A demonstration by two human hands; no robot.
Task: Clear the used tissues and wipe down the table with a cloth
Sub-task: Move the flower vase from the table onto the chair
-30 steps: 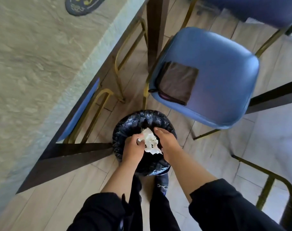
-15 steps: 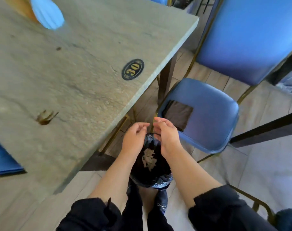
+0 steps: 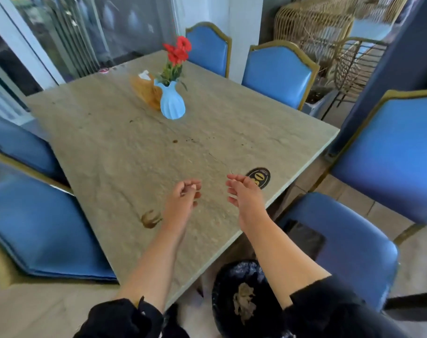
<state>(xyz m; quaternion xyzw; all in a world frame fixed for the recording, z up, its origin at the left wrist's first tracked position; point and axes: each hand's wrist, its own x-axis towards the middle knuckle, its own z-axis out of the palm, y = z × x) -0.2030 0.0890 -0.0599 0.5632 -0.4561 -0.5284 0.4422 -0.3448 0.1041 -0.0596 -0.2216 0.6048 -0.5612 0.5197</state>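
Nearest, the black-lined bin [image 3: 241, 303] is sitting on the floor by the near right table corner, with the used tissues [image 3: 244, 302] now lying crumpled inside it; a second ago both hands were down in the bin pressing that wad in, and now they are lifted clear of it. Just right of the bin, the dark cloth [image 3: 305, 236] is lying flat on the near blue chair [image 3: 354, 245], as it was before. The left hand [image 3: 183, 200] is hovering above the table [image 3: 124, 147] with its fingers loosely curled and holding nothing. The right hand [image 3: 244, 191] is hovering beside it, apart from it, fingers relaxed and slightly spread, also holding nothing. A brown smear [image 3: 150, 219] is showing on the tabletop just left of the left forearm. Beyond the right hand, a round black number sticker [image 3: 258, 178] is lying near the right table edge. Farther on, small dark spots [image 3: 175, 141] are dotting the middle of the table. Farthest, a light blue vase [image 3: 172, 102] with red flowers [image 3: 178, 51] is standing beside a tan napkin holder [image 3: 146, 90].
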